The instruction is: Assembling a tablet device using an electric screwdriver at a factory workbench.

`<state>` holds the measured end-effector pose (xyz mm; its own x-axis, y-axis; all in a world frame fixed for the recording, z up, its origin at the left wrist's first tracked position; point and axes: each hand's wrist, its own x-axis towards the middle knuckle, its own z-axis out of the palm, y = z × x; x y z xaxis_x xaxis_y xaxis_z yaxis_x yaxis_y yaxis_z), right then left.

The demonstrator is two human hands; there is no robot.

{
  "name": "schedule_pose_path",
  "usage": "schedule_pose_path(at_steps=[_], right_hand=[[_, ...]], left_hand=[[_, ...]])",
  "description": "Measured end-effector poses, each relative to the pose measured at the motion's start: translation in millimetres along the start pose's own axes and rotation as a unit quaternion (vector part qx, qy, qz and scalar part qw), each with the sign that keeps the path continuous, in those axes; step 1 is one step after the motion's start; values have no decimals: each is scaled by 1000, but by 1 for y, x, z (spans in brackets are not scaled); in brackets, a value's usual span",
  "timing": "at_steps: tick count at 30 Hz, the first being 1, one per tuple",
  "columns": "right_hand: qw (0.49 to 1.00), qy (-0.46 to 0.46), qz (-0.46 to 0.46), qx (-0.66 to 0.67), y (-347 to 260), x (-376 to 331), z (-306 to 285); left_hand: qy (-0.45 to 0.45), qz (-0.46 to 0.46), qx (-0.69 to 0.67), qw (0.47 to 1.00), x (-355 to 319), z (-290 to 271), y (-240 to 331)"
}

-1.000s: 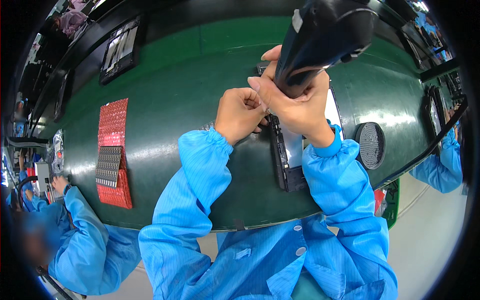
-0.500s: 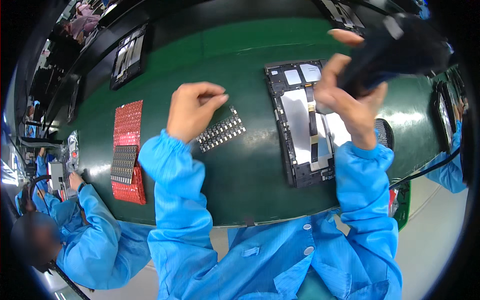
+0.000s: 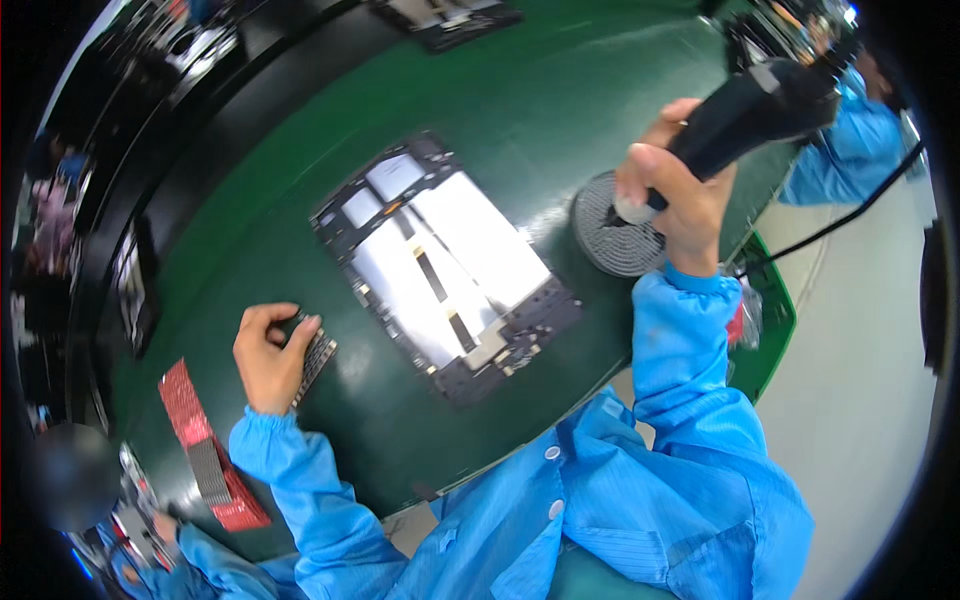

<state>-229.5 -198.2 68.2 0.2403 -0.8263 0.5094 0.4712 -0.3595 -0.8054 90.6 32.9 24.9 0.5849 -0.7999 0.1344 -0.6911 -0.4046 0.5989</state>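
Note:
My right hand (image 3: 685,195) is wrapped round a black corded hand tool (image 3: 750,115), shaped like an electric screwdriver. Its lower end, with a pale round piece, is over a grey coil (image 3: 610,245) with concentric rings; whether they touch is unclear. My left hand (image 3: 268,358) is curled, thumb and forefinger close together, over a small sheet of dark and silver pieces (image 3: 318,362). Anything between those fingertips is too small to make out. Between my hands lies an opened tablet (image 3: 485,235), with silver panels, a dark frame and a dark flex cable (image 3: 432,275) along its middle.
Red bubble wrap (image 3: 185,405) with a dark sheet of parts (image 3: 208,472) on it lies at the left. Another opened device (image 3: 445,22) is at the far edge. A green bin (image 3: 775,330) hangs near the right table edge. Co-workers in blue sleeves sit at both sides.
The view has turned, so the table appears rotated. My right hand and tool have moved from above the tablet to the grey coil. My left hand stays at the small sheet.

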Motion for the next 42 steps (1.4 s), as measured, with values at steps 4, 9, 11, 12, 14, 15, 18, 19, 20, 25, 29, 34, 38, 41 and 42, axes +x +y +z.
schedule_pose_path(at_steps=[4, 9, 11, 12, 14, 15, 18, 19, 20, 25, 29, 34, 38, 41, 42], right_hand=[[999, 25, -8, -28, -1, -7, -16], [999, 11, -2, -53, 3, -11, -18], [998, 7, 13, -57, 4, -13, -18], [998, 9, 12, -58, 4, -13, -18], [995, 1, 19, -101, 3, -12, -18], [995, 4, 18, -102, 4, -12, -18], [996, 9, 37, -86, 8, -12, -16], [996, 1, 33, -86, 10, -12, -15], [996, -9, 28, -85, 11, -12, -15], [995, -7, 32, -94, 12, -11, -14], [994, -5, 38, -99, 9, -13, -17], [994, -9, 38, -102, 8, -14, -12], [993, 28, 51, -101, -2, -12, 0], [998, 1, -41, -52, -16, -6, 15], [998, -17, -60, -11, -19, -3, 25]], left_hand=[[-44, -21, -53, 997, 7, 4, -1], [-95, -130, -272, 949, 10, 3, 11], [-90, -119, -248, 957, 10, 4, 5], [-83, -109, -227, 964, 8, 4, 2], [-66, -98, -177, 977, 5, 8, 0], [-46, -87, -128, 987, 5, 9, 0], [12, -39, -36, 999, -2, 12, 14], [33, -3, -31, 999, -3, 15, 15], [32, -2, -31, 999, -4, 16, 20], [54, 65, -35, 996, -9, 22, 43], [25, 54, -49, 997, -9, 35, 49], [26, 67, -48, 996, -8, 44, 53], [14, 72, -70, 995, -10, 47, 47], [-1, 163, -68, 984, -10, 54, 54], [-5, 186, -90, 978, -12, 59, 57]])
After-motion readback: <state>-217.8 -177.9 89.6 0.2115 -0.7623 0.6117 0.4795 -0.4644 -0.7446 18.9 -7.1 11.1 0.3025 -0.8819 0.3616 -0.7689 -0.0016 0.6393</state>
